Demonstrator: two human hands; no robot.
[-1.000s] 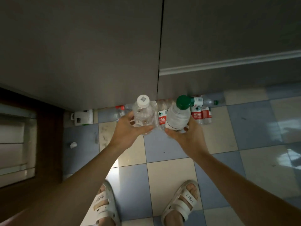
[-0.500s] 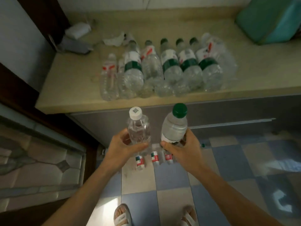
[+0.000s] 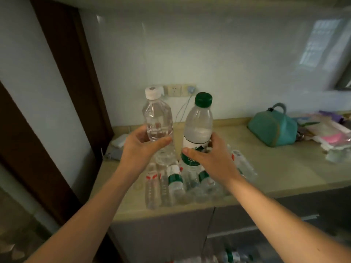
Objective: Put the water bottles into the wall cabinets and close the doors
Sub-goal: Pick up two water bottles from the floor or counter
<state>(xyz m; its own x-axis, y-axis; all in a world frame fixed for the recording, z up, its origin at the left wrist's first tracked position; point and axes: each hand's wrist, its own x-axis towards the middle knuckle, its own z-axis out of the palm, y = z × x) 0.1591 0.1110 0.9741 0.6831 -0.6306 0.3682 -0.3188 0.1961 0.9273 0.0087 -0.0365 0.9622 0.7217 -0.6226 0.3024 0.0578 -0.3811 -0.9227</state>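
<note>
The left hand holds a clear plastic water bottle with a white cap upright above the bench, its grip closed round the lower body: thumb across the front, fingers curled behind. The bottle carries no label on the side facing the camera and looks partly filled with water. Just to its right, the right hand grips a taller frosted plastic bottle with a green cap and a green-and-white label, thumb pressed on the label band and fingers wrapped round the far side. This bottle stands upright too; the two bottles are close together but not touching.

Below the hands, a cluster of clear water bottles with red or green labels lies on its side on the pale stone-coloured bench, near the front edge; how many there are is hard to count through the blur. One more clear bottle lies to the right of the right wrist.

Farther right on the bench sits a teal fabric bag with a grey handle, zipped shut as far as can be seen, beside a heap of pink and clear plastic packets. A beige wall socket sits behind the white cap. Grey cupboard doors are below the bench.
</note>
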